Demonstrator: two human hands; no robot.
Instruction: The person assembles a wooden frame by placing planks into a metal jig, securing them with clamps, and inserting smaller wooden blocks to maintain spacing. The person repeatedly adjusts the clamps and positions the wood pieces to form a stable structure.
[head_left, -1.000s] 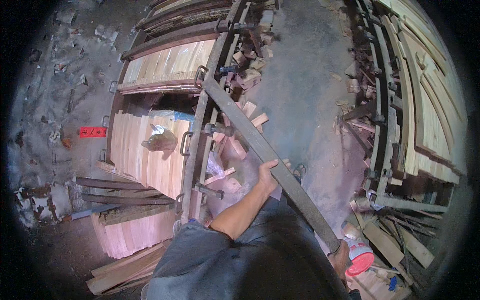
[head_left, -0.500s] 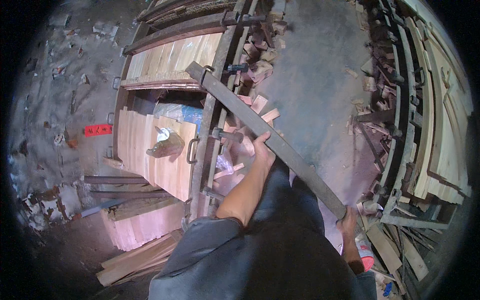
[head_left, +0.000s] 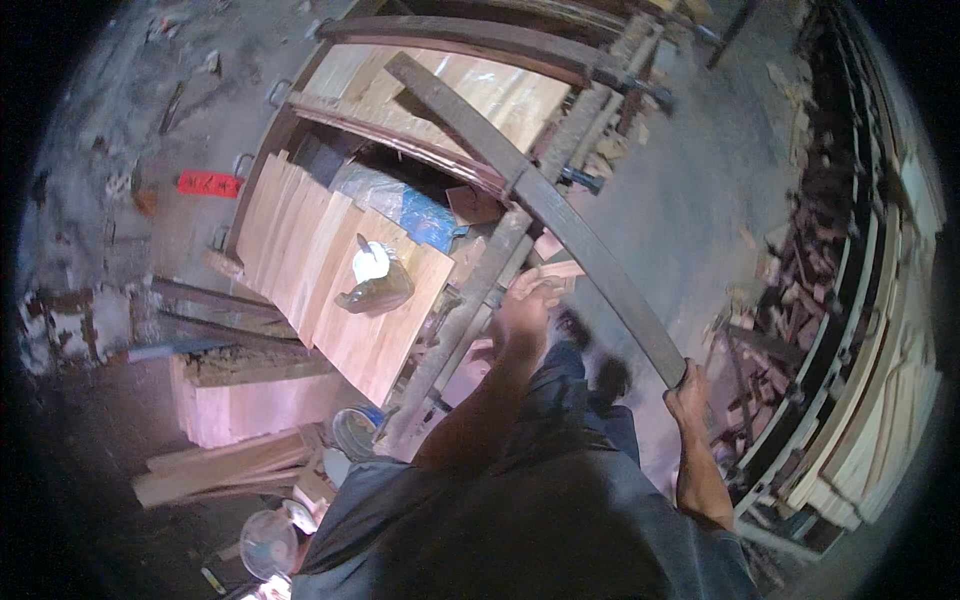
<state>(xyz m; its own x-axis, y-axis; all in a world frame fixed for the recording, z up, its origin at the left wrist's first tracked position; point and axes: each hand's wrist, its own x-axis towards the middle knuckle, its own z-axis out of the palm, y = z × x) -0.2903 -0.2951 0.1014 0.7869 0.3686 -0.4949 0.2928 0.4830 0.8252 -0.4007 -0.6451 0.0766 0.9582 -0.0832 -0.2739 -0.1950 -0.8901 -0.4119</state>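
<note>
My right hand [head_left: 688, 392] grips the near end of a long grey bar [head_left: 600, 255]. The bar slants away to the left, across the rack's side rail [head_left: 490, 265], its far end over a panel of joined pale boards [head_left: 450, 90]. A shadow beside that far end suggests it is raised off the boards. Off the bar, my left hand [head_left: 527, 303] is beside the rail, close to small wood offcuts [head_left: 555, 275]; its fingers are blurred. Left of it, a second board panel [head_left: 320, 260] carries a brownish container [head_left: 380, 292] with something white on top.
Another bar [head_left: 470, 35] spans the far panel. Stacked boards [head_left: 260, 400] and loose planks [head_left: 220, 470] lie at the lower left, near a clear plastic tub [head_left: 268, 545]. A second rack [head_left: 850, 320] with long boards runs along the right, scrap wood beside it.
My left hand has let go of the bar's middle and moved down toward the rail. The bar's far part has swung over the far panel. The view has turned.
</note>
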